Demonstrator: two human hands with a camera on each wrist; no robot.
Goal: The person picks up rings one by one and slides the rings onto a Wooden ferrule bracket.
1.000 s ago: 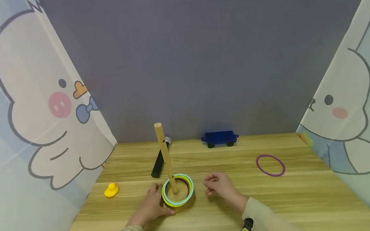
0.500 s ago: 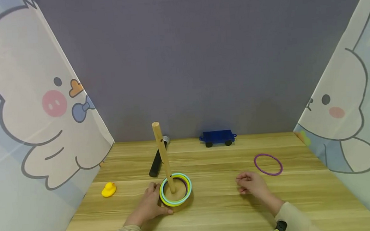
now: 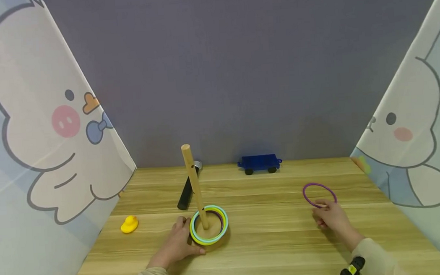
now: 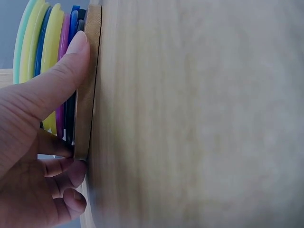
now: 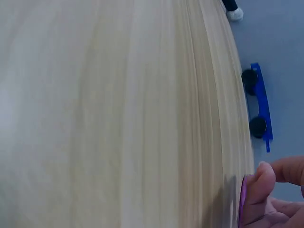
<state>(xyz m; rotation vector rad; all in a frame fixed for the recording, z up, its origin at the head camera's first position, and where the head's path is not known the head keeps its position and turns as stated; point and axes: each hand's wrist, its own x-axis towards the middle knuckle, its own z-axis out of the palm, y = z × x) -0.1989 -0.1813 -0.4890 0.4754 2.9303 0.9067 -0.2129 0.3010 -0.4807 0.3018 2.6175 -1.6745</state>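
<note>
Our right hand (image 3: 332, 217) pinches the purple ring (image 3: 319, 195) at its near rim; thin, light, probably stiff; our left hand (image 3: 177, 245) grips the peg base (image 4: 88, 85).

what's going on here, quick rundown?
A person is working at a ring-stacking toy on a wooden table. The left hand holds the round wooden base of the peg, which already carries a stack of coloured rings. The right hand touches the near edge of a purple ring lying flat on the table; whether it grips the ring cannot be told. A yellow duck, a black cylinder and a blue toy wagon lie untouched.
</note>
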